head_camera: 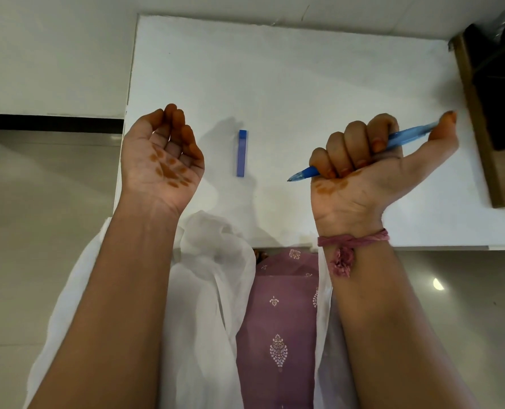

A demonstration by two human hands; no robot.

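I record the right hand (360, 172) gripping the uncapped pen (407, 137) above the worktop (304, 69), the left hand (162, 157) relaxed and empty, the cap (241, 153) lying between them; next move, I judge: fetch that cap.

Head camera looks steeply down (wide-angle, close) onto the table (304, 69).

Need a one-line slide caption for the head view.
Right hand grips a blue pen, left hand open palm-up, slim blue piece on white table between them.
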